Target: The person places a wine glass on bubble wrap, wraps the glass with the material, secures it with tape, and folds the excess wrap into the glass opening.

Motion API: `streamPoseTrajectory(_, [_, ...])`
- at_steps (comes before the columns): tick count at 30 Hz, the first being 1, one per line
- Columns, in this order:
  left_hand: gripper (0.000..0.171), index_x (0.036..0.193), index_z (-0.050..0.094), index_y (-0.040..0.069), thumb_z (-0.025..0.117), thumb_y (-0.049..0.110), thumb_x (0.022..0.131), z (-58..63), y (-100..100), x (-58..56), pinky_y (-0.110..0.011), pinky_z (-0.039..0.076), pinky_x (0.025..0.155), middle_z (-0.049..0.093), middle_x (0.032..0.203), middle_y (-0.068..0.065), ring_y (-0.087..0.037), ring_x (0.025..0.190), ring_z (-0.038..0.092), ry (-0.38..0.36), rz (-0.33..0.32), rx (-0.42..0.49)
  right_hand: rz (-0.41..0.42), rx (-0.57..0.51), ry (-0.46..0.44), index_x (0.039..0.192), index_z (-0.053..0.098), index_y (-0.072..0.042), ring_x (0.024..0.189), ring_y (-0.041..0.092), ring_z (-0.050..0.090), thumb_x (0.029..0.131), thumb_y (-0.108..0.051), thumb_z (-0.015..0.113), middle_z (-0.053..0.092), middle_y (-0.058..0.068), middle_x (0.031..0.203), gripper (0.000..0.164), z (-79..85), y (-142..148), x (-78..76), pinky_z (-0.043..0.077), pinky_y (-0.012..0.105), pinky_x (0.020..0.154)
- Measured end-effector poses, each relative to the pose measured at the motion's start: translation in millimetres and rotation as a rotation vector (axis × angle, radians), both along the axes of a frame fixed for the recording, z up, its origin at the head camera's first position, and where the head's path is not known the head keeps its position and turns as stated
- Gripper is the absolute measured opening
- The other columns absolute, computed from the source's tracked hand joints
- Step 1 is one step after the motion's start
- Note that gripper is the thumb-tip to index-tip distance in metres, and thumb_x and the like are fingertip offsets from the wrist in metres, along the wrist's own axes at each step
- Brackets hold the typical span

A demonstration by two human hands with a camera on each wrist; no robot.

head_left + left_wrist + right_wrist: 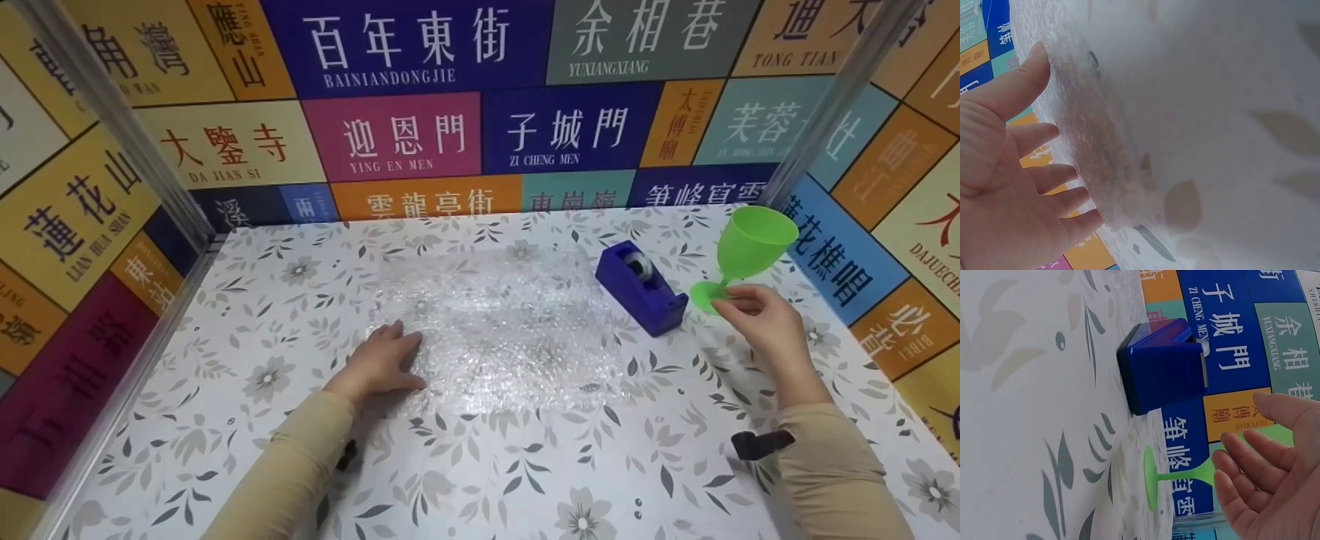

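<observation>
A clear sheet of bubble wrap (502, 330) lies flat on the table. My left hand (382, 360) is at its left edge, fingers spread. In the left wrist view, the fingertips of that hand (1022, 163) come right to the edge of the wrap (1089, 135). To the right stands a green plastic goblet (754, 244), upright on its round foot. My right hand (765, 326) is beside its stem, fingers loosely bent. From the right wrist, this hand (1269, 467) partly hides the goblet's cup, while the green foot (1151, 478) shows past the fingertips.
A blue tape dispenser (641, 289) with a roll of tape stands between the bubble wrap and the goblet. The table (480, 480) has a leaf-and-flower print. Panels with colourful sign-like prints (405, 135) enclose the back and both sides.
</observation>
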State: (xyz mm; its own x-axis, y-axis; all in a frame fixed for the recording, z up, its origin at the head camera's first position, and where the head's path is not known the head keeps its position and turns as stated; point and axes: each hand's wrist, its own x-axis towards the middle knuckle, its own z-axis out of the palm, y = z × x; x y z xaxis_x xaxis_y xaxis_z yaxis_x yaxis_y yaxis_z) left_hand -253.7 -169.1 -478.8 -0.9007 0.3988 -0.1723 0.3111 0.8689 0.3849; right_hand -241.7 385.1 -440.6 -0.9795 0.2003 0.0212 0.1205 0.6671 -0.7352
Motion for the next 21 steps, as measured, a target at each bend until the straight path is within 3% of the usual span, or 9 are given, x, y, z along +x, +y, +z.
streamPoseTrajectory(11, [0.084, 0.148, 0.044, 0.003, 0.080, 0.038, 0.081, 0.0, 0, 0.8, -0.063, 0.018, 0.115, 0.025, 0.154, -0.032, -0.052, 0.142, 0.020, -0.006, 0.010, 0.001, -0.059, -0.129, -0.022, 0.141, 0.047, 0.001, 0.089, -0.002, 0.050, 0.093, -0.050, 0.064, 0.054, 0.008, 0.122, 0.072, -15.4, 18, -12.9, 0.047, 0.010, 0.074])
streamPoseTrajectory(21, [0.084, 0.147, 0.044, 0.002, 0.081, 0.037, 0.081, 2.0, 1, 1.5, -0.064, 0.020, 0.114, 0.026, 0.153, -0.034, -0.053, 0.141, 0.021, -0.003, 0.005, -0.005, -0.104, -0.507, -0.089, 0.142, 0.045, -0.004, 0.085, 0.001, 0.061, 0.094, -0.030, 0.070, 0.061, -0.019, 0.091, 0.060, -23.4, 27, -28.8, 0.053, 0.015, 0.078])
